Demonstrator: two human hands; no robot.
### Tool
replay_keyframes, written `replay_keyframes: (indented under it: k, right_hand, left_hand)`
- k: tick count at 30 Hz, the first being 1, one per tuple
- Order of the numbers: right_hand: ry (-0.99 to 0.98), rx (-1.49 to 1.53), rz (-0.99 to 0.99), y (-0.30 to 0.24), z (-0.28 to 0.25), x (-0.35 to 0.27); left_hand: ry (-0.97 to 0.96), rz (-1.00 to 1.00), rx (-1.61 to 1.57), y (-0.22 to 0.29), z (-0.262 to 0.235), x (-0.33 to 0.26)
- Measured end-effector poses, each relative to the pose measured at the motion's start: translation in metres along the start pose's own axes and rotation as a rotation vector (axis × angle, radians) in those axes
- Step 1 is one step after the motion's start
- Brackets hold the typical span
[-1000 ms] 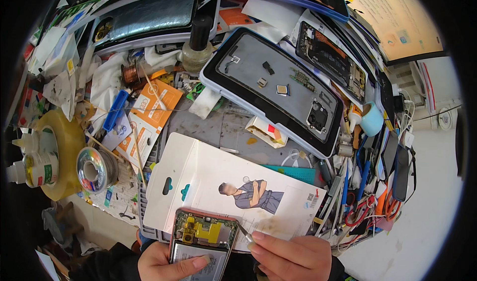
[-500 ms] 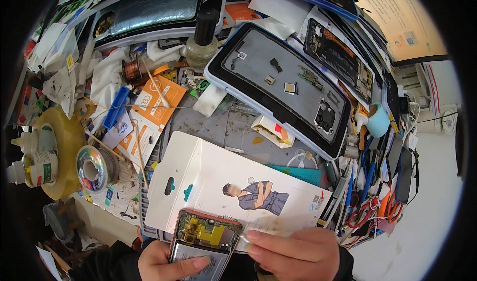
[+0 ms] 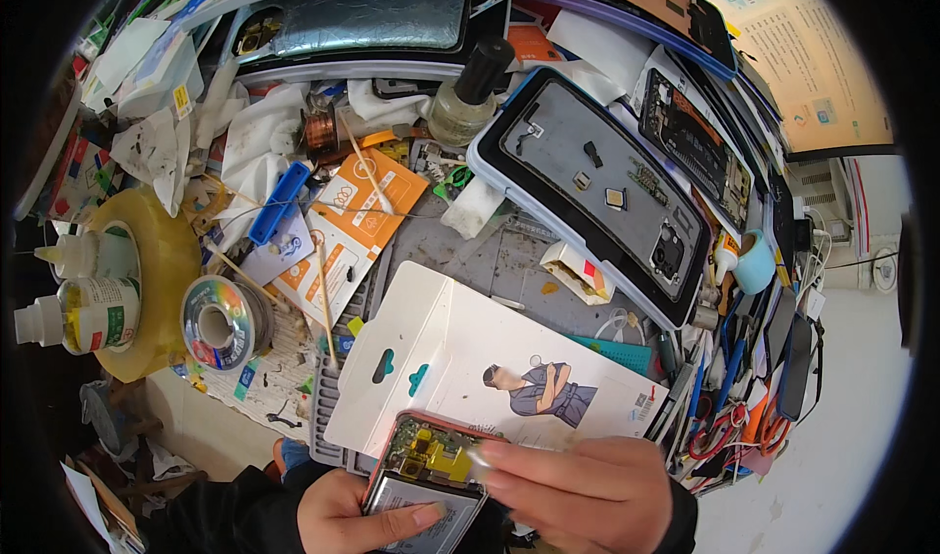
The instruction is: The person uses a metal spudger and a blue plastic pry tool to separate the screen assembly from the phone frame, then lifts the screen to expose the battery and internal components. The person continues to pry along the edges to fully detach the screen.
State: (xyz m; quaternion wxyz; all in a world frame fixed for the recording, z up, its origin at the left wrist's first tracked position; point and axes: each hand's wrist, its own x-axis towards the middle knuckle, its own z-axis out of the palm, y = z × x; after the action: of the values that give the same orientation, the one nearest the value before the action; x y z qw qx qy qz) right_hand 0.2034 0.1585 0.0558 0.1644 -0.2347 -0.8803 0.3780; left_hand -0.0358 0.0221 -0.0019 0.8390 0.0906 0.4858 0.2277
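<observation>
My left hand (image 3: 367, 517) grips the opened smartphone (image 3: 423, 483) by the near edge of the white cardboard package (image 3: 460, 353) while my right hand (image 3: 592, 485) pinches a blurred silvery tool (image 3: 479, 459) over its circuit board (image 3: 431, 451), apparently fine probing that next wants a light touch.

From here: phone (image 3: 436, 478) at 6 o'clock, back off, innards facing up, held tilted with its top end pointing between 12 and 1. Reddish frame edge (image 3: 446, 421). Circuit board (image 3: 439, 448) fills the top end, yellow film (image 3: 452, 466) patched over it. Grey battery (image 3: 455, 507) below, lower end partly covered. Slim metallic tool (image 3: 478, 457) sits at the phone's 2 o'clock, over the board side. Mostly hidden and blurred; can't tell if it's touching.
</observation>
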Motion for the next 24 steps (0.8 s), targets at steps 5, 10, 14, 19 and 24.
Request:
replay_keyframes:
  k: [5,10,14,19,24]
  right_hand:
    - [0.002,0.023,-0.052,0.003,0.009,0.014]
    - [-0.014,0.052,-0.022,0.000,0.005,0.022]
    - [-0.088,0.081,0.007,-0.001,0.003,0.028]
    - [-0.143,0.039,0.036,-0.005,-0.002,0.038]
    - [-0.108,0.038,0.044,-0.014,-0.005,0.041]
  left_hand:
    - [-0.046,0.154,0.003,-0.006,-0.003,0.004]
    - [-0.117,0.125,0.084,-0.011,-0.010,0.008]
    - [-0.156,0.222,0.185,-0.010,-0.014,0.011]
    - [-0.228,0.227,0.036,0.003,-0.011,0.008]
    - [-0.203,0.241,-0.128,0.010,-0.002,0.005]
